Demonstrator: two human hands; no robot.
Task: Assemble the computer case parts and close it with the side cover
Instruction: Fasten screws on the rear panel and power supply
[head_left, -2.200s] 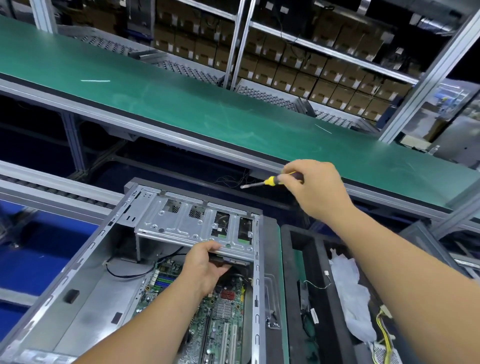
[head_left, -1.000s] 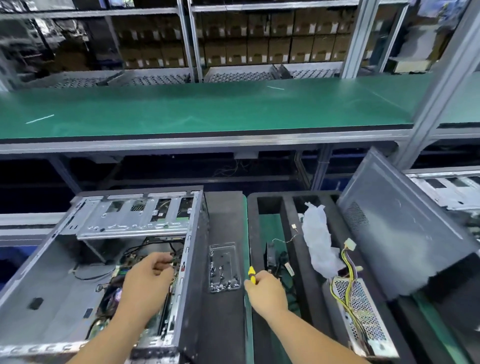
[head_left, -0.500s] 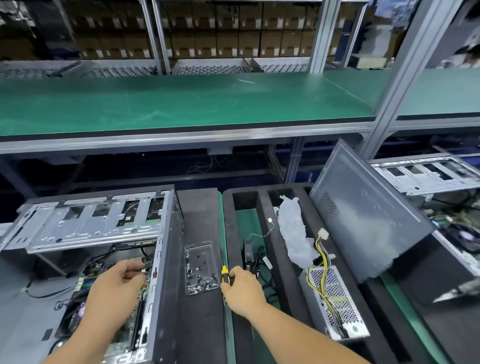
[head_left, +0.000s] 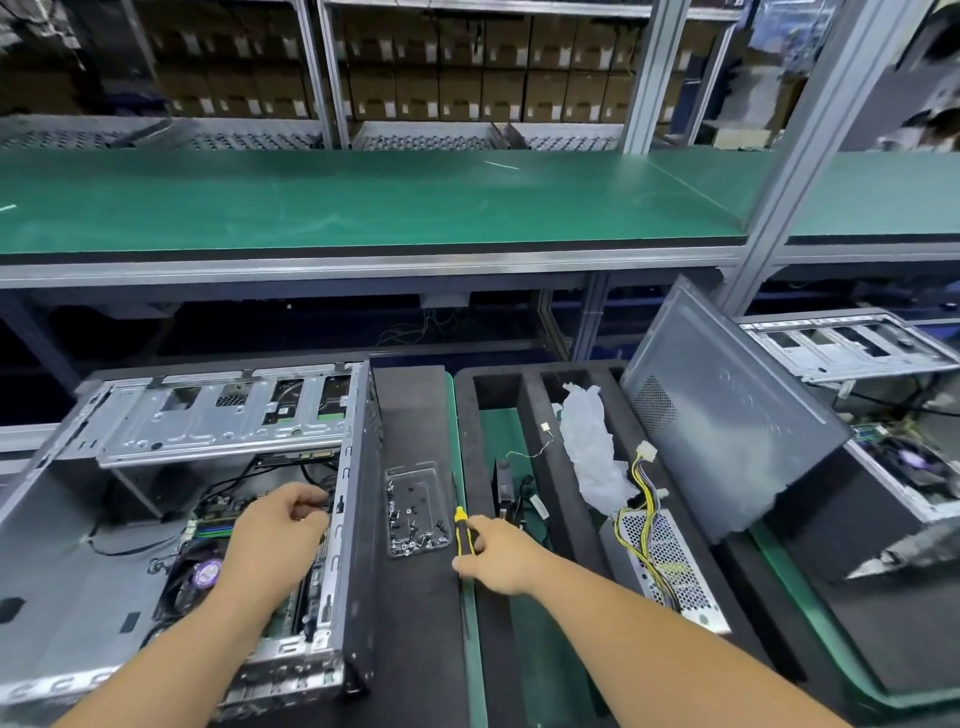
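Left hand: the left hand (head_left: 283, 525) reaches inside the open grey metal computer case (head_left: 171, 519), its fingers curled near the case's right wall; whether they pinch anything cannot be told.
Right hand: the right hand (head_left: 496, 553) lies on the black foam pad (head_left: 415, 623), fingers bent around the lower end of the yellow-and-black-handled screwdriver (head_left: 461, 530), which lies flat with its thin shaft pointing away from the person.
Case: it lies on its side with the silver perforated drive cage (head_left: 218, 421) just beyond the left hand and the green circuit board (head_left: 218, 525) under and left of that hand.
Screw tray: a clear plastic tray of small dark screws (head_left: 415, 512) sits between the two hands, just left of the screwdriver.
Side cover: the flat grey metal side cover (head_left: 727, 415) with a vent grid leans tilted, well to the right of the right hand and beyond it.
Power supply: the silver mesh power supply box with yellow and black wires (head_left: 670, 561) lies just right of the right forearm, in a slot of the black foam tray (head_left: 524, 405).
Wrapping: a crumpled white plastic bag (head_left: 592, 447) lies beyond the power supply.
Second case: another open case (head_left: 852, 348) is at the far right.
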